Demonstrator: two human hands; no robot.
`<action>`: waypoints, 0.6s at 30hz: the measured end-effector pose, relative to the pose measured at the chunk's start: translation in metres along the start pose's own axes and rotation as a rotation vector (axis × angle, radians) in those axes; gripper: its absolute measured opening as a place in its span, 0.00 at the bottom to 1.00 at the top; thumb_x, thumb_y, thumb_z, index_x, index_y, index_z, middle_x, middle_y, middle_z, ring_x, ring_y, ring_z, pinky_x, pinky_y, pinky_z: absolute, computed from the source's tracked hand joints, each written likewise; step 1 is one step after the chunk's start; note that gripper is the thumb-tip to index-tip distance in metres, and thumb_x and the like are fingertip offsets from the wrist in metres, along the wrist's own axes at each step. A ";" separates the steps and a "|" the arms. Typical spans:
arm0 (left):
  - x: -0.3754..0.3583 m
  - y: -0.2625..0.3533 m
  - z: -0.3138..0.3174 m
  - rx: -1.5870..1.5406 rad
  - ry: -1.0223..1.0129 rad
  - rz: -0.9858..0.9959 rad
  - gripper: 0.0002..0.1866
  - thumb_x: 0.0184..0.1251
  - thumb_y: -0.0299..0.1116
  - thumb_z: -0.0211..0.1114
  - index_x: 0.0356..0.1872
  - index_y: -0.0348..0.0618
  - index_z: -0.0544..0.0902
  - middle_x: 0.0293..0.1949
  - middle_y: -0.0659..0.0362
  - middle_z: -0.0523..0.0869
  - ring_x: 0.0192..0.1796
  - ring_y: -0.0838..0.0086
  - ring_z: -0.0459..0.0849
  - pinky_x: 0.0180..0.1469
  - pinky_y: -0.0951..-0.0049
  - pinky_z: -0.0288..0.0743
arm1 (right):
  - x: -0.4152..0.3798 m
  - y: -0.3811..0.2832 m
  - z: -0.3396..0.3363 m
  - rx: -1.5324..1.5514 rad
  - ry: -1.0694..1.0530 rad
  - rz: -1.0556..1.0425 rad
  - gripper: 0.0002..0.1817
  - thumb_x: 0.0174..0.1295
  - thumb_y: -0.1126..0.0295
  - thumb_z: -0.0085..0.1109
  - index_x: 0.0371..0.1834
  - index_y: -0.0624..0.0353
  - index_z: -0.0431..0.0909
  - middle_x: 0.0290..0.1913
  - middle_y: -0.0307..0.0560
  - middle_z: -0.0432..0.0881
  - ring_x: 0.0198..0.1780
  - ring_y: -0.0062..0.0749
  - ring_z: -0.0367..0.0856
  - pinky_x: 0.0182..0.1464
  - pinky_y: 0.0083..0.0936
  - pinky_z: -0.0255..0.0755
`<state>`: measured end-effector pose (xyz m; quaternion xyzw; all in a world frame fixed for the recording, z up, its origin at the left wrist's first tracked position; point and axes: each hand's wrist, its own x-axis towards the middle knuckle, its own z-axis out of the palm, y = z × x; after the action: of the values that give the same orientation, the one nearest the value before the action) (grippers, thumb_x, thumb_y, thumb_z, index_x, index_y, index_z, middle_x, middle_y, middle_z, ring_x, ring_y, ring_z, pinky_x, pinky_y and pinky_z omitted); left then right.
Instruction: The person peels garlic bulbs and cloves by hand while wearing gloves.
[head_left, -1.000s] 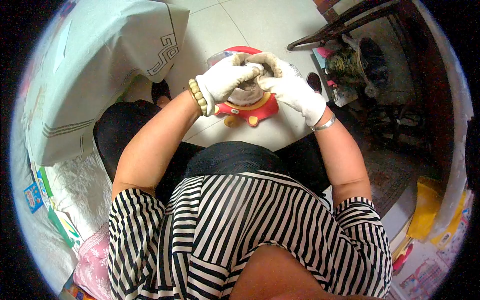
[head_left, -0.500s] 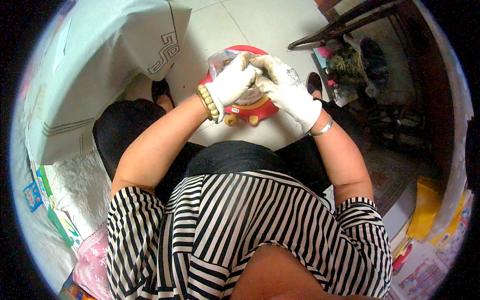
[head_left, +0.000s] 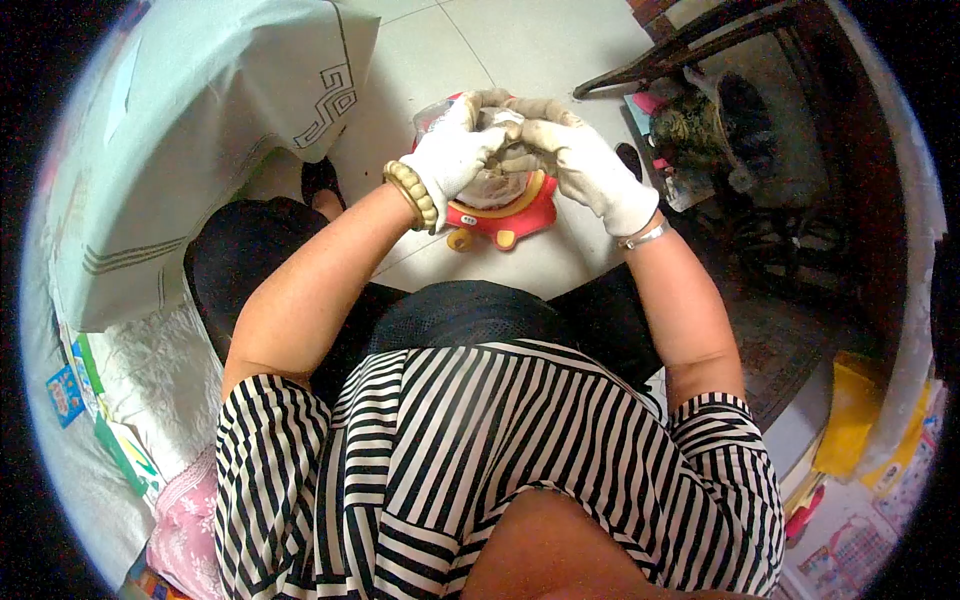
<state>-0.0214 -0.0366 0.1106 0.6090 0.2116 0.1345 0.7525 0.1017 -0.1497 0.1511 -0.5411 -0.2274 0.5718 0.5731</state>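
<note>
My left hand [head_left: 452,152], in a white work glove with a beaded bracelet at the wrist, is closed with its fingertips near those of the other hand. My right hand [head_left: 580,160], gloved too and soiled grey at the fingers, is curled toward it from the right. Between them is something small and pale that I cannot make out. Right below both hands stands a red and yellow plastic toy-like container [head_left: 530,215] with small yellow feet. Clear plastic film shows at its top, and the gloves hide much of its inside.
A pale green cloth [head_left: 220,130] drapes over furniture on the left. To the right are a dark wooden frame [head_left: 690,50], a mottled heap of things [head_left: 690,125] and a yellow packet [head_left: 855,410]. Tiled floor [head_left: 440,50] lies ahead, with a dark shoe [head_left: 320,180] at the left.
Both hands have shifted slightly; the right glove has turned and its fingers are more spread around the middle. The left hand has moved a little left and up.
</note>
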 end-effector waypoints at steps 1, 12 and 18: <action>-0.001 0.007 0.000 -0.052 -0.016 0.028 0.26 0.62 0.35 0.61 0.60 0.38 0.67 0.49 0.54 0.77 0.50 0.75 0.75 0.54 0.77 0.70 | 0.002 0.000 -0.002 0.131 -0.007 0.017 0.17 0.66 0.72 0.46 0.57 0.66 0.63 0.51 0.52 0.73 0.50 0.34 0.77 0.48 0.29 0.78; -0.002 0.006 -0.007 0.399 -0.015 0.375 0.21 0.62 0.32 0.60 0.56 0.38 0.72 0.52 0.55 0.78 0.53 0.72 0.76 0.58 0.74 0.68 | 0.005 -0.003 -0.003 0.147 0.010 -0.019 0.13 0.65 0.73 0.46 0.50 0.65 0.68 0.42 0.49 0.77 0.41 0.34 0.80 0.45 0.30 0.79; -0.005 0.014 -0.002 0.638 -0.041 0.474 0.24 0.57 0.30 0.60 0.57 0.38 0.72 0.51 0.49 0.78 0.53 0.63 0.76 0.58 0.69 0.67 | 0.002 -0.008 -0.002 0.114 0.010 -0.016 0.10 0.64 0.72 0.48 0.46 0.65 0.72 0.40 0.47 0.79 0.41 0.31 0.80 0.46 0.25 0.76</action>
<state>-0.0261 -0.0336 0.1250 0.8466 0.0811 0.2199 0.4778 0.1071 -0.1471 0.1568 -0.5084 -0.1959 0.5768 0.6086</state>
